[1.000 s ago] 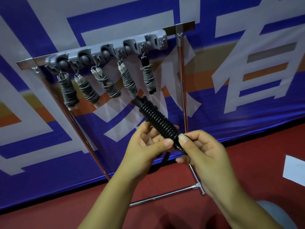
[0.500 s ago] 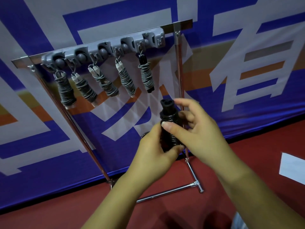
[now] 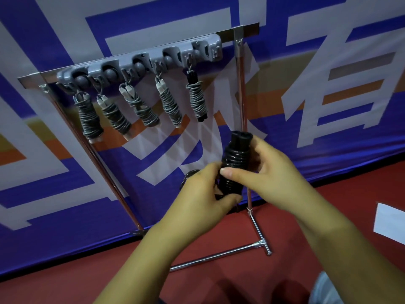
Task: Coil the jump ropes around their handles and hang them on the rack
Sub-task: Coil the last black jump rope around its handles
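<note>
Black jump rope [image 3: 233,163], coiled tightly around its paired handles, stood nearly upright between the two hands, in front of the right upright of the rack [image 3: 240,84] and below the hanging bundles. The left hand [image 3: 203,191] gripped the lower part of the coil, fingers curled round it from the left, with a short loop of black cord [image 3: 189,174] sticking out just behind its knuckles. The right hand [image 3: 269,172] held the middle of the coil, its thumb pressed across the front of the wraps and its fingers curled round the far side. The two handle ends showed side by side at the top of the bundle.

Five coiled jump ropes hung from the grey hook strip [image 3: 140,64] on the rack's top bar: four grey bundles with white handles [image 3: 89,119] to the left, and one grey cord wound on black handles [image 3: 197,99] at the right, nearest the held rope. The hook at the strip's right end carried nothing.

Behind the rack hung a blue, white and orange banner [image 3: 328,84]. The rack's chrome foot [image 3: 260,242] rested on a red floor [image 3: 65,281], and a white sheet [image 3: 390,220] lay on the floor at the right edge.
</note>
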Motion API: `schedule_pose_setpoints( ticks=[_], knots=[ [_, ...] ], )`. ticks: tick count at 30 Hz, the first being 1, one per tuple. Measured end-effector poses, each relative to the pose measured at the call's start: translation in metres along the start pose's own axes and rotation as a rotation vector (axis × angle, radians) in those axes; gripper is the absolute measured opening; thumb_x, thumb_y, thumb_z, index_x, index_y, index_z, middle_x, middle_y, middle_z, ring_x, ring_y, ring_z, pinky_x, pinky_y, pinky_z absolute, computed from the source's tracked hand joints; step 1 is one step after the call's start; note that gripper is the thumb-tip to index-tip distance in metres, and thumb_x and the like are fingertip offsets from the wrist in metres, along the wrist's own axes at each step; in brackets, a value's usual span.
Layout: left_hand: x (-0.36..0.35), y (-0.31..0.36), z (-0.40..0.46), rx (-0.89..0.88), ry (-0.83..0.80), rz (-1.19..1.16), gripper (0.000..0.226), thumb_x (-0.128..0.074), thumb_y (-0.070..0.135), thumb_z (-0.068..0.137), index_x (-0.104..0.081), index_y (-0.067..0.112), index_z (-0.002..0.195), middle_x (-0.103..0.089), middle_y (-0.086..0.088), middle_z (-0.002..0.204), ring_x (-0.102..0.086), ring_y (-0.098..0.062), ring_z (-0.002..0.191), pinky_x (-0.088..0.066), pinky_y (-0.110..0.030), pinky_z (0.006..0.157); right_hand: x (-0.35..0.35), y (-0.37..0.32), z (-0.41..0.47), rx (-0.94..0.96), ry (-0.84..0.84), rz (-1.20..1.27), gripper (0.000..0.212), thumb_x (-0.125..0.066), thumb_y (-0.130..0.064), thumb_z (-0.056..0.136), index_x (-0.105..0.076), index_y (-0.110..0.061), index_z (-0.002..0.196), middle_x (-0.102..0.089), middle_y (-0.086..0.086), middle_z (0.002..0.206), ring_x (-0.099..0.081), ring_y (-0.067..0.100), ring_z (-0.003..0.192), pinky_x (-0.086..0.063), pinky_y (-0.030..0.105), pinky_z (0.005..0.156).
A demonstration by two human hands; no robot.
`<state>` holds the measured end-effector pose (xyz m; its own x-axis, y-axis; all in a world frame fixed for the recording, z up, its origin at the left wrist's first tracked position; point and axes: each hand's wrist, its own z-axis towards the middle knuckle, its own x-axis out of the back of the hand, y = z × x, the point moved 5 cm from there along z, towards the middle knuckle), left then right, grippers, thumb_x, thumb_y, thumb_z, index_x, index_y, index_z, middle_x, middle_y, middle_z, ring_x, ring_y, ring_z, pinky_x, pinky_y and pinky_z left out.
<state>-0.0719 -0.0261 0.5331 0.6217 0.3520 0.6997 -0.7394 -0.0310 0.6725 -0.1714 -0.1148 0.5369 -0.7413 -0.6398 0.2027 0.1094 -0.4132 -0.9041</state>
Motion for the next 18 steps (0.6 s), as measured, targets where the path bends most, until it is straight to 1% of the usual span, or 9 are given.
schedule_pose_setpoints(
  ticks=[2,3,5,7,9,11,13,15,18],
  knots=[
    [0.004,0.0,0.0,0.022,-0.074,-0.048,0.047,-0.079,0.023,0.074,-0.051,0.033,0.111,-0.06,0.016,0.069,-0.058,0.004,0.061,-0.041,-0.008,0.058,0.004,0.005,0.001,-0.053,-0.037,0.142,0.037,-0.084,-0.033,0.067,-0.063,-0.046,0.094,-0.07,-0.015,0.095,-0.066,0.01,0.099,-0.054,0.038,0.087],
    [0.007,0.0,0.0,0.027,-0.105,-0.079,0.048,-0.08,0.023,0.073,-0.052,0.033,0.11,-0.062,0.017,0.067,-0.059,0.004,0.059,-0.043,-0.01,0.058,0.006,0.006,0.001,-0.064,-0.056,0.191,0.038,-0.084,-0.035,0.061,-0.065,-0.045,0.092,-0.07,-0.014,0.093,-0.066,0.013,0.099,-0.056,0.039,0.083],
    [0.01,0.0,0.0,0.014,-0.145,-0.105,0.05,-0.083,0.024,0.068,-0.052,0.037,0.105,-0.065,0.024,0.072,-0.063,0.002,0.061,-0.046,-0.012,0.061,0.008,0.003,0.001,-0.07,-0.098,0.281,0.042,-0.077,-0.029,0.056,-0.065,-0.033,0.096,-0.071,-0.013,0.089,-0.068,0.013,0.095,-0.058,0.032,0.071],
    [0.012,0.001,-0.002,-0.037,-0.167,-0.102,0.053,-0.086,0.031,0.062,-0.051,0.041,0.101,-0.065,0.029,0.083,-0.065,-0.001,0.065,-0.051,-0.017,0.066,0.01,0.0,0.0,-0.083,-0.135,0.346,0.044,-0.073,-0.02,0.057,-0.061,-0.024,0.099,-0.07,-0.013,0.082,-0.069,0.007,0.085,-0.055,0.023,0.06],
    [0.014,0.001,-0.003,-0.105,-0.178,-0.091,0.058,-0.085,0.043,0.058,-0.053,0.042,0.107,-0.063,0.024,0.1,-0.067,-0.009,0.071,-0.055,-0.029,0.072,0.011,-0.002,-0.001,-0.106,-0.166,0.377,0.042,-0.071,-0.015,0.06,-0.061,-0.02,0.1,-0.07,-0.011,0.077,-0.069,0.007,0.077,-0.052,0.02,0.057],
    [0.016,-0.001,-0.004,-0.172,-0.188,-0.11,0.053,-0.078,0.042,0.065,-0.055,0.037,0.113,-0.06,0.015,0.109,-0.067,-0.017,0.074,-0.056,-0.036,0.074,0.01,-0.001,-0.002,-0.137,-0.18,0.444,0.04,-0.069,-0.011,0.062,-0.06,-0.016,0.1,-0.07,-0.007,0.075,-0.07,0.01,0.075,-0.054,0.023,0.057],
    [0.018,-0.003,-0.004,-0.196,-0.198,-0.169,0.046,-0.075,0.036,0.071,-0.058,0.031,0.113,-0.059,0.009,0.109,-0.065,-0.016,0.074,-0.056,-0.035,0.074,0.01,0.002,-0.001,-0.169,-0.192,0.509,0.037,-0.069,-0.008,0.064,-0.06,-0.015,0.1,-0.07,-0.003,0.078,-0.071,0.016,0.078,-0.056,0.029,0.057],
    [0.019,-0.005,-0.005,-0.193,-0.218,-0.283,0.042,-0.073,0.028,0.074,-0.06,0.029,0.114,-0.058,0.007,0.11,-0.062,-0.011,0.076,-0.053,-0.027,0.077,0.011,0.004,0.0,-0.195,-0.21,0.547,0.034,-0.074,-0.006,0.07,-0.061,-0.015,0.101,-0.071,0.0,0.083,-0.072,0.023,0.084,-0.057,0.034,0.058],
    [0.022,-0.007,-0.007,-0.205,-0.258,-0.417,0.041,-0.069,0.015,0.078,-0.059,0.019,0.118,-0.054,0.003,0.119,-0.061,-0.012,0.082,-0.05,-0.025,0.083,0.012,0.005,0.002,-0.233,-0.232,0.559,0.035,-0.074,-0.007,0.071,-0.061,-0.016,0.102,-0.072,-0.003,0.083,-0.072,0.02,0.082,-0.058,0.035,0.058]
  ],
)
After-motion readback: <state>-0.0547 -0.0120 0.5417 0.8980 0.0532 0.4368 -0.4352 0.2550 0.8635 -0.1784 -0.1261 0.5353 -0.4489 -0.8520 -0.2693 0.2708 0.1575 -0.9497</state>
